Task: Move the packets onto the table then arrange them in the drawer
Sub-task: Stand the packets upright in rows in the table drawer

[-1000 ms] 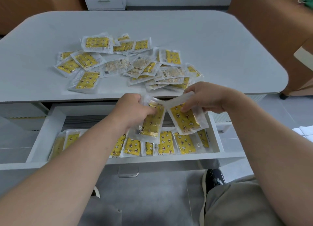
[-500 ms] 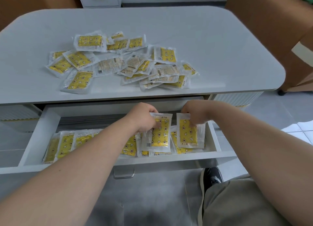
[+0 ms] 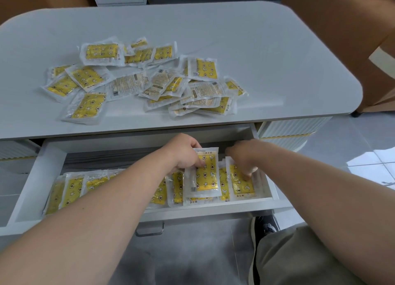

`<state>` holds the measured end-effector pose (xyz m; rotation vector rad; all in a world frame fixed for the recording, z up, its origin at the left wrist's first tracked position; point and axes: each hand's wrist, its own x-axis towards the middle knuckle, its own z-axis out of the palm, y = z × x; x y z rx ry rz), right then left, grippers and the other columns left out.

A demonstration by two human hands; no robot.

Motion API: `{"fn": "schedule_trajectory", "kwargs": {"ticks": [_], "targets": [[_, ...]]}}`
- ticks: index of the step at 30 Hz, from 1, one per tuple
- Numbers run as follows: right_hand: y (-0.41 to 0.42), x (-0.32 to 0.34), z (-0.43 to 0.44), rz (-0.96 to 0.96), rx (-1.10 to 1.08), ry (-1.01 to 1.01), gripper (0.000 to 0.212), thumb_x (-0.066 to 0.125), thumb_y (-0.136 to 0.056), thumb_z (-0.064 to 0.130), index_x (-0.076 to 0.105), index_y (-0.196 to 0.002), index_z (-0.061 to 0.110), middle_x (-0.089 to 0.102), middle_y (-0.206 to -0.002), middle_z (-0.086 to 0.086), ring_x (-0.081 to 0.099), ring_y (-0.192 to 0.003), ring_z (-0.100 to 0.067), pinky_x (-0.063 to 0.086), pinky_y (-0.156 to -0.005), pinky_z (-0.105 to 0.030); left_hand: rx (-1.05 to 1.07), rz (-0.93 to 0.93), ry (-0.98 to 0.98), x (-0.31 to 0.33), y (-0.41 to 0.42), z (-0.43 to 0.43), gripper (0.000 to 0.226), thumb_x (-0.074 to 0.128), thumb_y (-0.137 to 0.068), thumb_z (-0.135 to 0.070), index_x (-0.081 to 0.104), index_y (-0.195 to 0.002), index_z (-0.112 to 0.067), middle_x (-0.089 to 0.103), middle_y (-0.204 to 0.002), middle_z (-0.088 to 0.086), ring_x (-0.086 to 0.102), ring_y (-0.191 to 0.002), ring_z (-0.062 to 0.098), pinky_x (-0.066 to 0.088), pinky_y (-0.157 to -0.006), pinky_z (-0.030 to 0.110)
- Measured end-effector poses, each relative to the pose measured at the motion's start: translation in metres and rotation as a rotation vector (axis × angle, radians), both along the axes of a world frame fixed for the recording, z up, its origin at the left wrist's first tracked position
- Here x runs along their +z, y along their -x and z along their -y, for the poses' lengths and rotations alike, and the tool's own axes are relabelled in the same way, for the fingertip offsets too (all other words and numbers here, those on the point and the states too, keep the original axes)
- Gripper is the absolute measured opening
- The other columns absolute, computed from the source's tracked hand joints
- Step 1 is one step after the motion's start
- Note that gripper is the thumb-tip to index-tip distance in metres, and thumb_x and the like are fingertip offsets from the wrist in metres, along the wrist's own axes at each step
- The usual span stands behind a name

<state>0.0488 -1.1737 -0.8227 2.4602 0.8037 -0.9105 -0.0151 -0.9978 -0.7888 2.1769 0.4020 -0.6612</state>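
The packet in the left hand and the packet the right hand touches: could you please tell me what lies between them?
Head view: a strip of another yellow packet, in the drawer, shows between them.

left hand [image 3: 183, 154], left packet [image 3: 204, 173]: lowered into drawer [image 3: 32, 177] | right hand [image 3: 245, 158]: right packet [image 3: 240, 188] now set on row [image 3: 72, 188]

Row of packets [image 3: 159, 196] partly behind the left forearm [image 3: 128, 190]

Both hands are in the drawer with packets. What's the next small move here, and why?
Probably the left hand lowers its packet into the row, beside the end packet the right hand touches at the right of the drawer: it stands raised above its neighbours, and a pile waits on the table.
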Motion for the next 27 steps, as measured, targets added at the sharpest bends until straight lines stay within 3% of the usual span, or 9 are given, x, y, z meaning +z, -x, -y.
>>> {"fn": "schedule_trajectory", "kwargs": {"ticks": [4, 8, 14, 18, 22, 27], "targets": [[0.000, 0.000, 0.000, 0.050, 0.046, 0.045, 0.094, 0.091, -0.072, 0.027, 0.038, -0.149, 0.023, 0.052, -0.138, -0.009, 0.054, -0.126, -0.030, 0.047, -0.102, -0.042, 0.011, -0.080, 0.056, -0.007, -0.004, 0.000, 0.023, 0.082, -0.080, -0.010, 0.069, -0.097, -0.017, 0.073, -0.095, 0.004, 0.071, -0.085, 0.019, 0.062, -0.072, 0.033], [-0.006, 0.003, -0.002, 0.023, 0.060, 0.062, 0.096, 0.093, -0.068, 0.031, 0.039, -0.147, 0.022, 0.053, -0.138, -0.009, 0.056, -0.124, -0.029, 0.049, -0.102, -0.042, 0.057, -0.160, 0.139, -0.010, -0.010, -0.001, 0.022, 0.079, -0.082, -0.005, 0.069, -0.099, -0.015, 0.075, -0.095, 0.007, 0.074, -0.085, 0.023, 0.063, -0.074, 0.038], [-0.015, 0.012, -0.012, -0.062, 0.082, 0.138, 0.069, 0.087, -0.078, 0.020, 0.056, -0.139, 0.016, 0.066, -0.123, -0.004, 0.064, -0.110, -0.025, 0.054, -0.097, -0.036, 0.046, -0.194, 0.207, -0.018, -0.012, 0.006, 0.028, 0.078, -0.084, -0.005, 0.067, -0.107, -0.016, 0.075, -0.097, 0.006, 0.073, -0.085, 0.022, 0.062, -0.073, 0.037], [-0.022, 0.018, -0.012, -0.043, 0.072, 0.119, 0.061, 0.080, -0.084, 0.019, 0.057, -0.141, 0.016, 0.066, -0.126, -0.005, 0.064, -0.113, -0.026, 0.054, -0.099, -0.036, 0.052, -0.212, 0.186, -0.030, -0.009, 0.019, 0.031, 0.078, -0.085, -0.011, 0.066, -0.112, -0.019, 0.074, -0.105, 0.004, 0.072, -0.092, 0.020, 0.061, -0.078, 0.034], [-0.024, 0.030, -0.015, -0.051, 0.077, 0.085, 0.055, 0.075, -0.090, 0.024, 0.057, -0.141, 0.016, 0.065, -0.128, -0.005, 0.062, -0.115, -0.025, 0.052, -0.100, -0.034, -0.015, -0.119, 0.108, -0.041, -0.010, 0.026, 0.023, 0.079, -0.085, -0.016, 0.068, -0.105, -0.020, 0.074, -0.104, 0.001, 0.071, -0.092, 0.016, 0.058, -0.077, 0.029], [-0.026, 0.040, -0.013, -0.030, 0.052, 0.069, 0.052, 0.073, -0.092, 0.028, 0.057, -0.141, 0.015, 0.063, -0.130, -0.006, 0.061, -0.117, -0.025, 0.050, -0.102, -0.033, -0.255, 0.103, -0.127, -0.050, -0.007, 0.035, 0.023, 0.079, -0.084, -0.023, 0.068, -0.103, -0.018, 0.069, -0.104, -0.004, 0.063, -0.096, 0.012, 0.049, -0.075, 0.023]]}}
